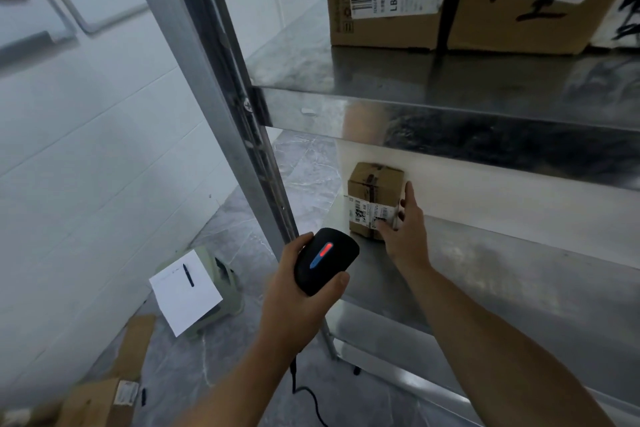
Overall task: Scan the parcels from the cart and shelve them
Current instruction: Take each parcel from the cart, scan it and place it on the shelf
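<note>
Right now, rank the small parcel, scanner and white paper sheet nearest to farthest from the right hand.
1. Small parcel, on the lower shelf, touching the right hand.
2. Scanner, in the left hand.
3. White paper sheet, on the floor, left.

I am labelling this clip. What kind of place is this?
Probably a parcel storeroom or pick-up depot: metal shelving holds labelled cardboard boxes, and the left hand grips a barcode scanner.
</note>
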Motion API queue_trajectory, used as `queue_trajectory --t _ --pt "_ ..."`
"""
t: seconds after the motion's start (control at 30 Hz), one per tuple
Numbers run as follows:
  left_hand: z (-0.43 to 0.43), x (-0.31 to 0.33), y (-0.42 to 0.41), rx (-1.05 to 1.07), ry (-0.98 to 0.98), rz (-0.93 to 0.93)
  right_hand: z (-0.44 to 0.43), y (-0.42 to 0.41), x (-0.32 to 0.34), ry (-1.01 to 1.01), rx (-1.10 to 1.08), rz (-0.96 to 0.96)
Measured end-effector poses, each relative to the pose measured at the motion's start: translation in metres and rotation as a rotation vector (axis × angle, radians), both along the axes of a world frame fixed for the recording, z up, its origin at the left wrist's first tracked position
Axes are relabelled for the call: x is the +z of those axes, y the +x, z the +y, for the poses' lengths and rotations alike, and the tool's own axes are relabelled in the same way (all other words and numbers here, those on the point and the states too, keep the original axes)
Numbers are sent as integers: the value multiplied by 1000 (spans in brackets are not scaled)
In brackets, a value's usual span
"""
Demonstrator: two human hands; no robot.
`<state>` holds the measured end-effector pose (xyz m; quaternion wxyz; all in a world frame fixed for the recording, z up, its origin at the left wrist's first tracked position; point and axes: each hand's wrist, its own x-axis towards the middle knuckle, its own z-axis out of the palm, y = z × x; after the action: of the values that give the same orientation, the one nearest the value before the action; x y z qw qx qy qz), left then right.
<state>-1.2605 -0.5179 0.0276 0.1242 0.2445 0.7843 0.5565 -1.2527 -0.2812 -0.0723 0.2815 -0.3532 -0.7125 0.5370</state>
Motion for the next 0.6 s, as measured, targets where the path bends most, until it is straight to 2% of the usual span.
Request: queue_trajectory --t 0.27,0.6 --pt "-2 -5 -1 -17 14 -8 0 3 5 -36 24 -7" --pt "7 -2 4 -59 62 -19 -7 41 24 88 53 -151"
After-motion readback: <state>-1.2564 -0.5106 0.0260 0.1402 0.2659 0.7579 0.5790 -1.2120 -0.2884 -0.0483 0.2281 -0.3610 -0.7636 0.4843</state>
